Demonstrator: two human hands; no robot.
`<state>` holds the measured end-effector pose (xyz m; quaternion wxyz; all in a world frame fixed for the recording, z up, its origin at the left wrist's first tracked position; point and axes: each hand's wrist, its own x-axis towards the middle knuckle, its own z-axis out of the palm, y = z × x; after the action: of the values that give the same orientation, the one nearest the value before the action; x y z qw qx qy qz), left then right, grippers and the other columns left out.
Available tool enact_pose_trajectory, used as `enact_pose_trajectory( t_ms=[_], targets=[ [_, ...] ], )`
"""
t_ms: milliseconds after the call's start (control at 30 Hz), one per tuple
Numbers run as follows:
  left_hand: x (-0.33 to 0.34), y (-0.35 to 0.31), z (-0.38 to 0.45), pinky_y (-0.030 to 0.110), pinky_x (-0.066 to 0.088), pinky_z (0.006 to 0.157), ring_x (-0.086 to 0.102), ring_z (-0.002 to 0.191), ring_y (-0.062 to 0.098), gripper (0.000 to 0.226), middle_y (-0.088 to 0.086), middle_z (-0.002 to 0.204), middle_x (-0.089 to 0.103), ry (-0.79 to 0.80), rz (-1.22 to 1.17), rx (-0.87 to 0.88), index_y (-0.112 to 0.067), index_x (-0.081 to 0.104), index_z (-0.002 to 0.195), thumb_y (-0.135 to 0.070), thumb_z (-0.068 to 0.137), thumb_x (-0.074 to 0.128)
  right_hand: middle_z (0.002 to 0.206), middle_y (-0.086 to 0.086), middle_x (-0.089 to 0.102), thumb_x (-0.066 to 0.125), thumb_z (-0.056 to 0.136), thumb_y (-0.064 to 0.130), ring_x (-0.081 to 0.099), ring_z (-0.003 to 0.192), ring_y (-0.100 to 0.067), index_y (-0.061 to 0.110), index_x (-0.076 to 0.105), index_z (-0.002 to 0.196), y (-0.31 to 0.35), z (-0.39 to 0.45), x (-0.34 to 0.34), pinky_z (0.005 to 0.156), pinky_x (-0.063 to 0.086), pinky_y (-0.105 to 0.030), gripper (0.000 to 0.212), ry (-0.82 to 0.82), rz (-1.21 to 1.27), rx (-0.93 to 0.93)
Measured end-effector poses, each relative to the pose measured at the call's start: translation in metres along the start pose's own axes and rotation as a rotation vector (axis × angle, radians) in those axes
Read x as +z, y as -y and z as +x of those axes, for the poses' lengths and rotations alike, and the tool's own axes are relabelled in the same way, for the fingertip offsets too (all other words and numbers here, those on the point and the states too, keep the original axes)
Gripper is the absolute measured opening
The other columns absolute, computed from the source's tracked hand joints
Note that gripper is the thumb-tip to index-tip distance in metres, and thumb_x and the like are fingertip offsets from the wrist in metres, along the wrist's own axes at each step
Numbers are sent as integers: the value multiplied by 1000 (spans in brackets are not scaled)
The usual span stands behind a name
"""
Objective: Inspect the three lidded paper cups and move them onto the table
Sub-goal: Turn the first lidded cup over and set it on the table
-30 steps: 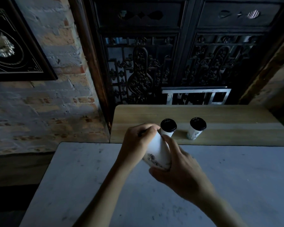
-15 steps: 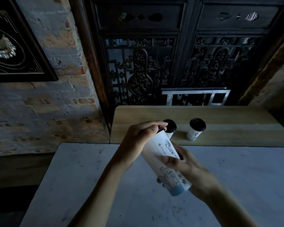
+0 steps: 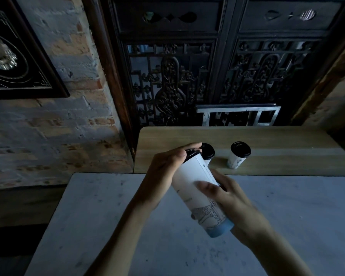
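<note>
Since a second ago the held cup (image 3: 199, 194) has tipped further over, its blue base now swung near and right. It hangs tilted above the grey worktop (image 3: 88, 216). The left hand (image 3: 167, 166) grips its black-lidded top; the right hand (image 3: 227, 196) wraps its lower body. Two other cups (image 3: 207, 151) (image 3: 238, 156) stand on the far wooden worktop (image 3: 287, 148).

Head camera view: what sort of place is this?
Probably an old-style café or tea house: carved dark wooden screens, a bare brick wall, and takeaway paper cups on a wooden counter.
</note>
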<state>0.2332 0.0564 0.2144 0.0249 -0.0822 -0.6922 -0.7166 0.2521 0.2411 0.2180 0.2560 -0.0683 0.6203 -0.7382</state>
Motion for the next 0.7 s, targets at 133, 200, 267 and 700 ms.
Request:
enact_pose_trajectory(
  t_ms=[133, 200, 267, 700],
  targets=[
    [1, -6, -1, 11, 44, 103, 64, 126, 0, 42, -15, 132, 71, 73, 90, 28, -13, 72, 127, -31, 100, 46, 87, -26, 60, 75, 79, 33, 63, 72, -37, -9, 62, 114, -2, 0, 1, 66, 57, -46, 56, 38, 81, 10],
    [0, -5, -1, 11, 43, 102, 64, 127, 0, 52, -10, 134, 72, 83, 128, 59, -10, 72, 129, -41, 97, 45, 84, -24, 59, 75, 78, 33, 62, 69, -35, -12, 60, 111, -2, -1, 1, 63, 57, -43, 57, 39, 108, 5],
    [-1, -5, -1, 12, 44, 102, 64, 127, 1, 57, -3, 133, 74, 90, 154, 70, -8, 72, 129, -44, 95, 42, 82, -22, 59, 76, 77, 34, 61, 69, -34, -10, 62, 106, -3, -1, 0, 64, 54, -45, 55, 22, 94, -3],
    [1, -5, 3, 16, 46, 105, 64, 126, 2, 48, -10, 128, 76, -4, 148, 80, -22, 74, 125, -41, 94, 44, 76, -12, 70, 73, 71, 59, 66, 70, -19, 20, 74, 111, 12, -4, 8, 65, 51, -33, 56, -138, -204, -22]
  ],
)
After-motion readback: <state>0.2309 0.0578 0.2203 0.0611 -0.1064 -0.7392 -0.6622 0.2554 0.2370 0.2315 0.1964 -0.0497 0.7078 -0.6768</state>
